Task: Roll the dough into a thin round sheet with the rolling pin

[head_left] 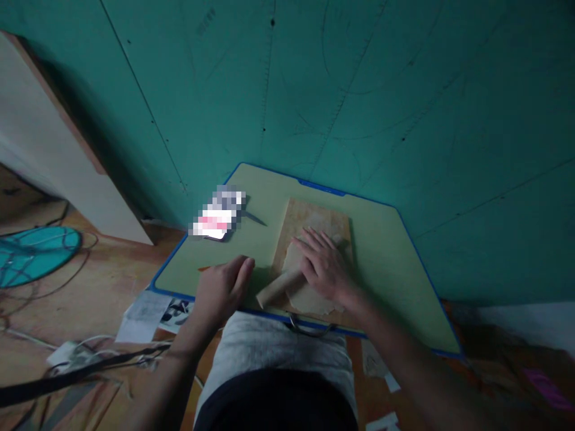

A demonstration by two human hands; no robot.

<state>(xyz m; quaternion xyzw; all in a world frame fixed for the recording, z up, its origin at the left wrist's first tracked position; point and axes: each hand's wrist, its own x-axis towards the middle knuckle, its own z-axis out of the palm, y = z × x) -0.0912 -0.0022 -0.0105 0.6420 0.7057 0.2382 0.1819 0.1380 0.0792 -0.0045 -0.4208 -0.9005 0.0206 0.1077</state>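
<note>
A low green table (386,251) with a blue rim stands in front of me against a teal wall. On it lies a wooden board (314,218) with a flat, pale sheet of dough (309,293). My right hand (324,266) lies flat on the dough, fingers spread, over one end of a wooden rolling pin (276,288). My left hand (223,290) rests on the table left of the pin, fingers loosely curled, holding nothing that I can see.
A phone (219,216) and a dark pointed tool (254,217) lie at the table's far left. A metal ring (309,326) hangs at the near edge. Papers (146,311), cables and a teal fan (36,251) clutter the floor left.
</note>
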